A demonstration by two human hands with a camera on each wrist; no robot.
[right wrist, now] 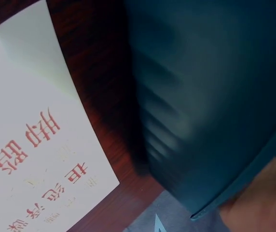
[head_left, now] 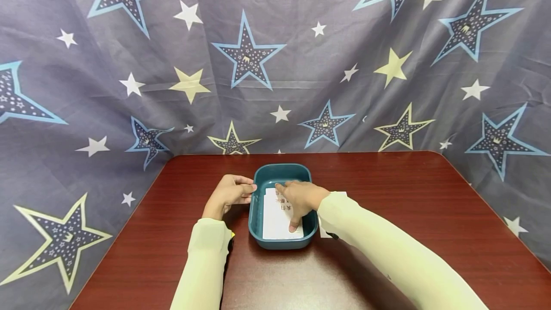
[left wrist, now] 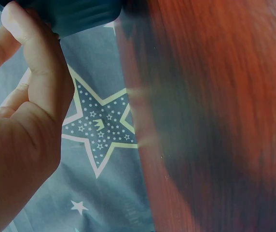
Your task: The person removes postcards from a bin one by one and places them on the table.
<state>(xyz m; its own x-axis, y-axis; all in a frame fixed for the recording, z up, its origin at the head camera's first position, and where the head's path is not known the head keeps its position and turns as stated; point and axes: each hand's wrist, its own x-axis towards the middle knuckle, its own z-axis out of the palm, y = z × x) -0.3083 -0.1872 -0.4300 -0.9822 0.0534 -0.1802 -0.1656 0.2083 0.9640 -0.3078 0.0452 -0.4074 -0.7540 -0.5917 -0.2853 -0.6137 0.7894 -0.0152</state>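
Note:
A teal rectangular bin [head_left: 283, 244] stands on the table, with white printed cards [head_left: 273, 219] lying inside it. My left hand [head_left: 230, 195] holds the bin's left side, its thumb at the rim and its fingers by the outer wall. In the left wrist view, that hand [left wrist: 29, 92] meets the bin [left wrist: 87, 17] at the top. Inside the bin, my right hand [head_left: 301, 200] spreads over the cards, thumb near their front edge and fingers toward the back. The right wrist view shows the bin's outer wall [right wrist: 200, 96] and only part of the right hand [right wrist: 258, 205].
Another white card [head_left: 325, 228] with red print lies on the table right of the bin, partly under my right forearm. The table [head_left: 409, 195] is dark red wood. Behind it hangs a grey curtain [head_left: 297, 61] with stars.

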